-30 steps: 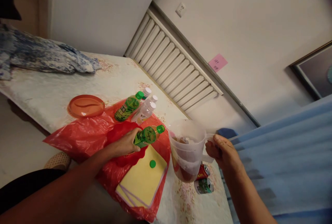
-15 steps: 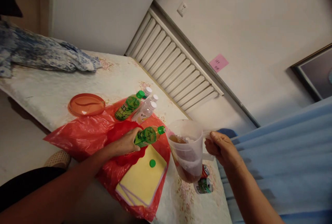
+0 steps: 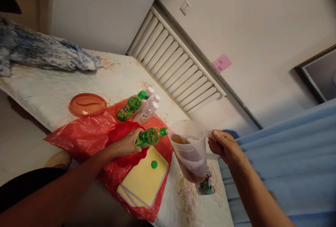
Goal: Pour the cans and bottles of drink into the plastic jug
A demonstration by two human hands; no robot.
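Wrapped round a green-labelled bottle (image 3: 149, 137), my left hand (image 3: 128, 143) holds it tilted, its mouth at the rim of a clear plastic pitcher (image 3: 190, 153). The fingers of my right hand (image 3: 227, 148) are closed on the pitcher's handle. Brown liquid lies inside the tilted pitcher. A loose green cap (image 3: 154, 164) rests on folded yellow cloths (image 3: 147, 181), beside a red scalloped dish (image 3: 115, 136) partly hidden by my left hand. All of these are over a red plastic bag (image 3: 81, 139).
Another green bottle (image 3: 131, 106) stands by several white-capped bottles (image 3: 147, 112). An orange lid (image 3: 88, 105) lies left on the patterned table (image 3: 49, 90). Behind the pitcher are cans (image 3: 206, 187). A blue-white cloth (image 3: 52, 53) lies far left; a blue curtain (image 3: 294, 157) hangs right.
The pitcher has tipped further, its base swinging slightly right and its liquid now nearer the rim on the bottle's side. Both hands keep their holds.
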